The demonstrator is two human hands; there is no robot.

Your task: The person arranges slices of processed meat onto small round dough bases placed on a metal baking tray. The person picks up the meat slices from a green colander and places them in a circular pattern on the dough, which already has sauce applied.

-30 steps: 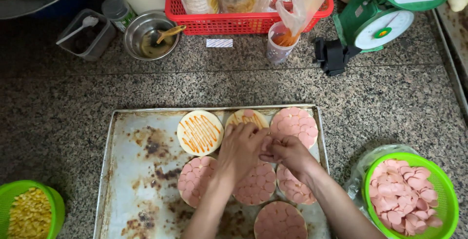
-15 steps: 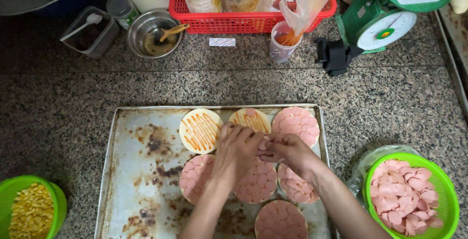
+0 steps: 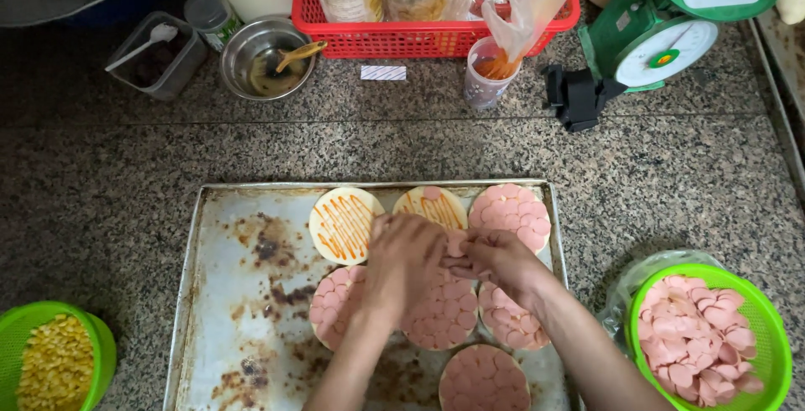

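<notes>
Both hands meet over the middle of a worn metal baking tray that lies on the speckled stone counter in the lower centre of the frame. The left hand and the right hand are curled with their fingertips together, pinching pink sausage slices between them just below a round dough base at the tray's top edge, which carries orange sauce stripes and a single slice.

To the left of that base lies another sauced base with no meat on it; to the right sits a base fully covered with slices. Four more covered rounds fill the tray's lower right (the hands and forearms hide parts of them).

At the lower right of the frame a green bowl holds a heap of the same pink slices. At the lower left a second green bowl holds yellow corn kernels. Along the top stand a red basket with jars, a steel bowl with a spoon, and a green kitchen scale.
</notes>
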